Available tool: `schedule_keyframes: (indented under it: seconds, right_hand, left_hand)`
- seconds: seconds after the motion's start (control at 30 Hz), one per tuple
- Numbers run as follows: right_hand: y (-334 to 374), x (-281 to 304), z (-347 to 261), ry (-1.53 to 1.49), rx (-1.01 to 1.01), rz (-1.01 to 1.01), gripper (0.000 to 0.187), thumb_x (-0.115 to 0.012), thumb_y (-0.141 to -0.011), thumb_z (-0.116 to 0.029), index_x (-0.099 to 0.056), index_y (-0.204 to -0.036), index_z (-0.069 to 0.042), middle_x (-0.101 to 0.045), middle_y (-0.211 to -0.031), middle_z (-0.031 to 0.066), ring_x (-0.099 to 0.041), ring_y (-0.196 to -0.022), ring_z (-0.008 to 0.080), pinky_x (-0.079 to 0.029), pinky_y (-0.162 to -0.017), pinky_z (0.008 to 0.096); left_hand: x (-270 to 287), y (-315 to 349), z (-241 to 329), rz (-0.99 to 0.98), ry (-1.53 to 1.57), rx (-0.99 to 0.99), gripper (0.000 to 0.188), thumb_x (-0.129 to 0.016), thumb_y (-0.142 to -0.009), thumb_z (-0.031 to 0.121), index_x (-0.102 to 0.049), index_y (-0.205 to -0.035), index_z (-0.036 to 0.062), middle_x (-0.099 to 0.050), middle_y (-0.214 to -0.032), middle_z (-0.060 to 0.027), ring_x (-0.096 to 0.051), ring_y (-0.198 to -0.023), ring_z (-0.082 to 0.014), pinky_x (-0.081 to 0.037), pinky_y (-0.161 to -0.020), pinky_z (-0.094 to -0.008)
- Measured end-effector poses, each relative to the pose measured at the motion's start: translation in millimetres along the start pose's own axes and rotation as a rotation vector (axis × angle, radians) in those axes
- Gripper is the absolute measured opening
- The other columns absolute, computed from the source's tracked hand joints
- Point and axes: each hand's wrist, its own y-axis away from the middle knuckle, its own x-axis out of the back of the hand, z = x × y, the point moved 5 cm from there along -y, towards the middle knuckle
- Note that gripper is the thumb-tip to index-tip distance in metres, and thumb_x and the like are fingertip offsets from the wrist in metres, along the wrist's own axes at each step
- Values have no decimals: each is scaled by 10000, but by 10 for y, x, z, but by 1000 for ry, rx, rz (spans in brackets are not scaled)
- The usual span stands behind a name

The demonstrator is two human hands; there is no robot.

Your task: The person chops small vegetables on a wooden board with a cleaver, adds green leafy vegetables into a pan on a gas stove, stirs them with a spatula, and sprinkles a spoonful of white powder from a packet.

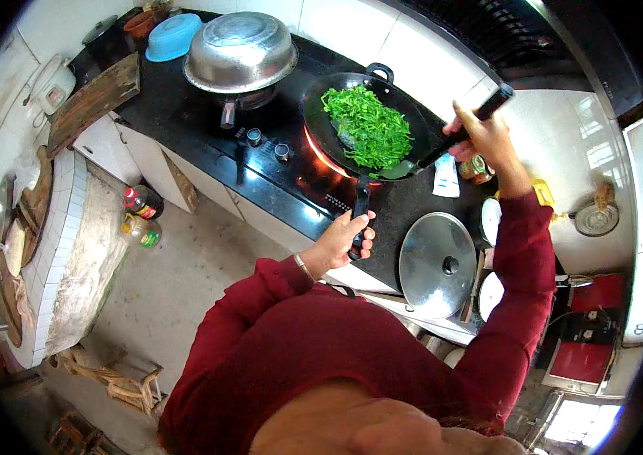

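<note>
Fingers of my left hand (344,235) clamp the wok handle (360,208) to steady the wok (321,125); my right hand (481,133) grips the spatula (450,140), working the greens (367,125).

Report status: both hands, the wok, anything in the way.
Left hand grips wok handle. Right hand holds spatula in greens. Wok over flame. Nothing blocking.

Bare counter between wok (367,125) and steel lid (437,264) open for passage; upturned steel bowl (240,51) blocks the left burner.

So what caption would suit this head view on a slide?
Left hand grips the wok handle while right hand stirs chopped greens with a spatula.
</note>
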Motion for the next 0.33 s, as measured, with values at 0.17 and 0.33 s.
schedule_keyframes:
  seconds: [0.17, 0.33]
  right_hand:
    - [-500, -214, 424, -106, 62, 126, 361, -549, -892, -284, -602, -803, 63, -644, -717, 129, -644, -515, 222, -521, -399, 292]
    - [-309, -380, 64, 19, 177, -7, 356, -554, -887, -301, -620, -860, 48, -659, -770, 125, -655, -554, 188, -526, -446, 252]
  left_hand:
    - [9, -19, -45, -33, 3, 18, 221, -515, -921, 230, -437, -1105, 134, -473, -740, -18, -466, -595, -110, -392, -494, -253]
    - [44, -3, -23, -12, 19, 15, 246, -532, -913, 234, -437, -1120, 137, -474, -742, -20, -475, -611, -115, -412, -503, -262]
